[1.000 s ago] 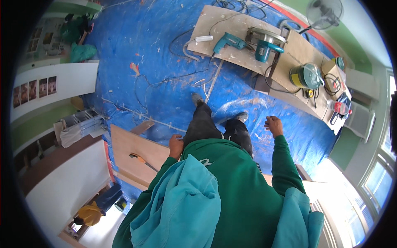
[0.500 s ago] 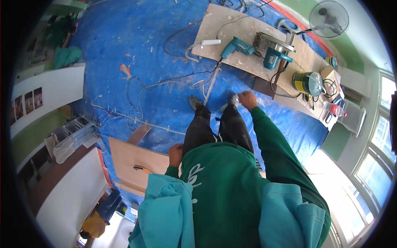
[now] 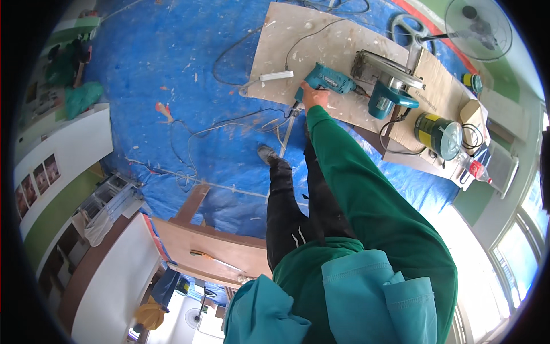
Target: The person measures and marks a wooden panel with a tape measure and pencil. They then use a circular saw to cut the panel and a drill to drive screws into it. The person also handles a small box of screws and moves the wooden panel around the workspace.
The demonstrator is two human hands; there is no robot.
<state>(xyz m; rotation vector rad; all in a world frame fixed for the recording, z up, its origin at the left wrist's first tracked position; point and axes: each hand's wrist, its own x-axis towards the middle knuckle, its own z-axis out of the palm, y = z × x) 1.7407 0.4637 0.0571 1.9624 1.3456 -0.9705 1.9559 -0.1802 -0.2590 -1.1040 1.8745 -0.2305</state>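
1. A blue tarpaulin point(image 3: 172, 74), spattered with pale flecks, covers most of the floor; thin cables point(image 3: 229, 123) loop across it

2. A long plywood sheet point(image 3: 321, 51) lies on the tarpaulin at the top of the view, running toward the right, and carries the power tools

3. A second wooden board point(image 3: 212, 252) sits lower left, close to the person's body, with a hand saw point(image 3: 215, 259) lying flat on it

4. A standing fan point(image 3: 478, 26) occupies the upper right corner, well apart from the hands

5. A teal circular saw point(image 3: 387, 86) rests on the plywood sheet just to the right of the drill

6. A round yellow and black tool point(image 3: 438, 132) (possibly a grinder or a cable reel, the view is too bent here to tell) sits further right along the sheet

7. A teal electric drill point(image 3: 329, 80) lies on the plywood sheet near its lower edge, its nose pointing right toward the circular saw

8. The right hand point(image 3: 314, 97), at the end of an outstretched green sleeve, is closed around the handle of the electric drill, fingers wrapped about the grip

9. A small white tube-shaped thing point(image 3: 276, 75) lies on the sheet just left of the drill

10. The left hand does not appear anywhere here, so its grip cannot be told
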